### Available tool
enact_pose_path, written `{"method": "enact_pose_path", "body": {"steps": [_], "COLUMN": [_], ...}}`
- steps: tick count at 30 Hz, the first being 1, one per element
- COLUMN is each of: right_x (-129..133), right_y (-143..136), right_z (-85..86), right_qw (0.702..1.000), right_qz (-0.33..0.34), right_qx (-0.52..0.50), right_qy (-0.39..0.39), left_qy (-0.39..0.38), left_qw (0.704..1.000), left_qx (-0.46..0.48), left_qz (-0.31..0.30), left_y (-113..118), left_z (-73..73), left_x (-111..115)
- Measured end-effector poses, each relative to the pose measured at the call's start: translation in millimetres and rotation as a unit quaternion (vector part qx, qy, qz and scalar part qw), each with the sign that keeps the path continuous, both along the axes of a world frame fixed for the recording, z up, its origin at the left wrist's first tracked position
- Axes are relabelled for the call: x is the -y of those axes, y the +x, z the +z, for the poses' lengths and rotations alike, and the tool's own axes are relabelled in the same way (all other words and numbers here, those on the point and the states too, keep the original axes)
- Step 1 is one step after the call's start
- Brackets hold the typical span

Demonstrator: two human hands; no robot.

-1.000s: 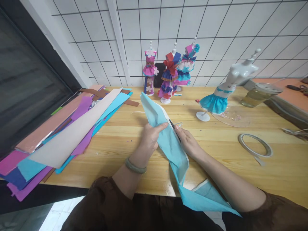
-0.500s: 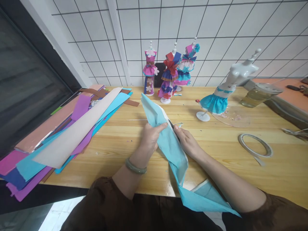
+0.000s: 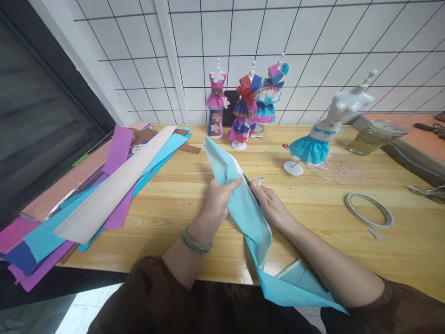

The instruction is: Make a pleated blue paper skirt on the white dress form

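My left hand (image 3: 222, 197) is closed on a long light-blue crepe paper strip (image 3: 248, 222), thumb on top near its upper part. The strip's upper end points away over the table, while its lower end folds and hangs past the front edge by my right forearm. Along the strip's right side runs a white edge. There my right hand (image 3: 269, 199) grips scissors (image 3: 246, 179); only a bit of their dark blades shows, against the paper, and the handles are hidden by the fingers.
Paper strips in several colours (image 3: 114, 181) lie piled at left. Small dressed mannequins (image 3: 245, 109) stand by the tiled wall. Farther right are a mannequin in a blue skirt (image 3: 309, 149), a cup of yellowish liquid (image 3: 373, 137) and a tape roll (image 3: 387, 217).
At left, the purple and white strips in the pile have shifted slightly. My hands and the blue strip stay almost in place; the dark blades show at a slightly different angle.
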State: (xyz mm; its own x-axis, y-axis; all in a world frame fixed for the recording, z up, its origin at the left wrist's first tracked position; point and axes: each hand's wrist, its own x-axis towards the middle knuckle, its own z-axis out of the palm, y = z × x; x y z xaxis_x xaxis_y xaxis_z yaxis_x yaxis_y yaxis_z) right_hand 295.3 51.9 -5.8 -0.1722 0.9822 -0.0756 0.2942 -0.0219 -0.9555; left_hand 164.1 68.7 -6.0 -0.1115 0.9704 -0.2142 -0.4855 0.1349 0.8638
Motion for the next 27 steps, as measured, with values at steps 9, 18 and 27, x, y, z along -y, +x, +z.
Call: {"method": "enact_pose_path", "body": {"steps": [9, 18, 27], "right_x": [-2.2, -3.6, -3.2], "right_y": [1.8, 2.4, 2.2], "right_z": [-3.8, -5.1, -4.2], "right_qw": [1.0, 1.0, 1.0], "right_qz": [0.008, 0.012, 0.002], "right_qx": [0.005, 0.009, 0.009], "right_qy": [-0.003, -0.004, -0.004], "left_qy": [-0.003, -0.004, -0.01], "left_qw": [1.0, 1.0, 1.0], "left_qx": [0.015, 0.005, 0.012], "left_qz": [-0.009, -0.018, -0.014], "left_y": [1.2, 0.7, 1.3], "left_z": [2.2, 1.8, 1.7], "left_x": [1.5, 0.8, 1.4]}}
